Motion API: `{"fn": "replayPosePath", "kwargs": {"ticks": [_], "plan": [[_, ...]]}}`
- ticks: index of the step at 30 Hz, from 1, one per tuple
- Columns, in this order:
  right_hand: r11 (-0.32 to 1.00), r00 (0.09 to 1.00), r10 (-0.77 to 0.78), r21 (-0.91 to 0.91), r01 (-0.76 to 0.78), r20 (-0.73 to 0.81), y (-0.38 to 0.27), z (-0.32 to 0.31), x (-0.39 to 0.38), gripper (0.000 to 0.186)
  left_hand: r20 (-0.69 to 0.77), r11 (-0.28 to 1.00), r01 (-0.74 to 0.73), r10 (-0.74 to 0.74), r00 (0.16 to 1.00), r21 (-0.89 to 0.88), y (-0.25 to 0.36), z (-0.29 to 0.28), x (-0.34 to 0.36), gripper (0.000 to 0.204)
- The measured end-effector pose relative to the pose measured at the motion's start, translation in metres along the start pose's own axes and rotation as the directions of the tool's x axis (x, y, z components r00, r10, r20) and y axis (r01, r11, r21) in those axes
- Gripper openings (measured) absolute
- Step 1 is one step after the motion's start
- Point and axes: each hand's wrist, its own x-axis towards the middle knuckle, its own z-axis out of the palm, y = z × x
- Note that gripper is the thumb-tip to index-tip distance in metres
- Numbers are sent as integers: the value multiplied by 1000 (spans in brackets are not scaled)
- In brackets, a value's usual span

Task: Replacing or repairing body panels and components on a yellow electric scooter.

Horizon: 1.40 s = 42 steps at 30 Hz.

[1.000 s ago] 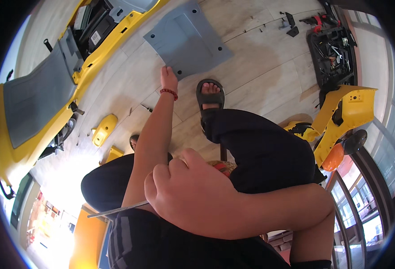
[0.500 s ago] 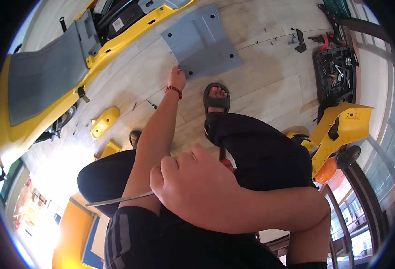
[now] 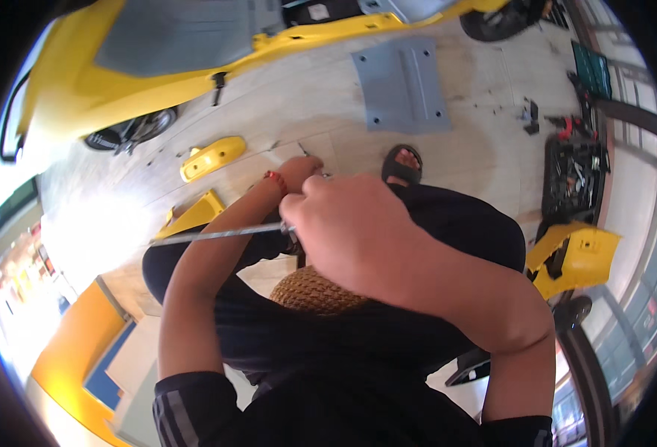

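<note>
- Rod [image 3: 228, 234] is gripped in the curled right hand [image 3: 354, 227]
- Left hand [image 3: 299, 173] is held close by; its grip and any contact cannot be told

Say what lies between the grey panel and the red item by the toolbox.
In the head view, small black parts and tiny dark bits lie on the floor between the grey panel and the red item.

FLOOR [image 3: 485, 167]: pale, wood-look planks | upper middle: grey panel [image 3: 404, 86], flat, dark spots near its corners | left: yellow oval cover [image 3: 213, 158], angular yellow piece [image 3: 193, 213] near it | right: black tool case [image 3: 573, 179] containing tools, small dark parts [image 3: 531, 117] nearby
</note>
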Motion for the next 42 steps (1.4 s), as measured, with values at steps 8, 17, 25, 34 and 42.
{"fn": "replayPosePath", "kwargs": {"ticks": [8,17,25,34,42], "plan": [[997,996,49,69,-44,-79,-31,28,36,15,-134,996,-33,22,991,-78,30,-66,-183,33],[974,968,226,-43,-222,105,-23,77,66,17,-162,962,-180,215,963,207,42,-49,-175,29],[958,954,268,-146,-248,136,-3,88,71,19,-77,955,-122,147,986,271,31,-69,-165,28],[947,938,315,9,-320,147,-6,85,89,17,-237,990,-45,77,968,137,32,-81,-153,26],[942,956,293,162,-294,30,4,72,90,20,-350,969,-162,89,932,-185,43,-97,-136,22]]}}
